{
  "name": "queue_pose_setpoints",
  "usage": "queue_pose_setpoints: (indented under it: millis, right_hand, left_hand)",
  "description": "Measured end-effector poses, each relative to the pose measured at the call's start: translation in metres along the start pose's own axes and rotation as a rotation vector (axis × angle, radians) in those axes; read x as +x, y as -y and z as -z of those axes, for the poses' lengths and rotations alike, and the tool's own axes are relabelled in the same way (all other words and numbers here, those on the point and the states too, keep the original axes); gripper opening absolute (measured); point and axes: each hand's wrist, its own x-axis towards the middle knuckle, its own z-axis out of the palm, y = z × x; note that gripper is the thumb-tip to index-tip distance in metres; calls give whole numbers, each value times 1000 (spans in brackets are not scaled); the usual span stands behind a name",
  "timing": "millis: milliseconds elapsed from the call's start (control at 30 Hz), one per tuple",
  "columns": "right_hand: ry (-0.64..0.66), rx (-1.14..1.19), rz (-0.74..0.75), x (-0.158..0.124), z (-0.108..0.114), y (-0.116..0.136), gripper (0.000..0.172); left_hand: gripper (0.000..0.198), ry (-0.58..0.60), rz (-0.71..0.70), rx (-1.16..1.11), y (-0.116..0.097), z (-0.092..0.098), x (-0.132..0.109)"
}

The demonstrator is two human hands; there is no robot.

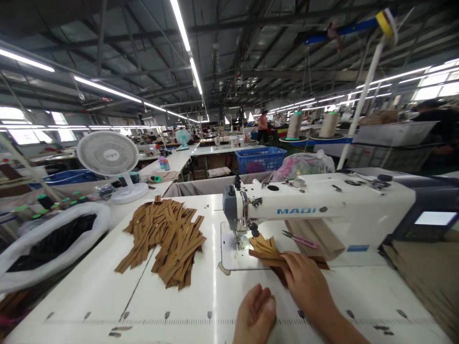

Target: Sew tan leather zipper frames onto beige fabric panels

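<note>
Wht tbl (186, 306) w/ brn strip pile (170, 236), sewing mach (322, 198)

- One sewing machine (337, 196) on the counter (89, 296) near me
- Two hands before it: left hand (255, 316), right hand (310, 284)
- Two bunches of brown strips (179, 234), one left of it, one by its needle, too overlapped to count singly
- One pair of snips (304, 240) under its arm
- Two thread cones (329, 125) beyond it
- One blue basket (260, 161) behind it

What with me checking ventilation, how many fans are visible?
2: a white fan at left, beyond the brown strips, and a teal fan farther back, left of centre. More may be hidden farther off.
</note>
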Motion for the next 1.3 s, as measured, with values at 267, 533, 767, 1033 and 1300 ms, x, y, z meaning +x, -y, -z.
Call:
queue_pose_setpoints:
  millis: [267,533,767,1033,1300]
  right_hand:
    - [-159,99,115,-7,34,36,35]
    - [-71,449,185,-13,59,63,45]
    - [-128,404,50,9,52,36,28]
    - [-30,174,1,15,26,22,38]
    - [-33,277,-66,5,16,17,46]
  left_hand:
    - [62,171,-153,80,-26,-49,-1]
    - [57,69,-38,-159,-39,-12,-7]
    - [57,20,27,-101,-62,14,-21]
    - [57,-48,35,-85,-65,19,-27]
    - [49,-36,-17,-158,-57,20,-22]
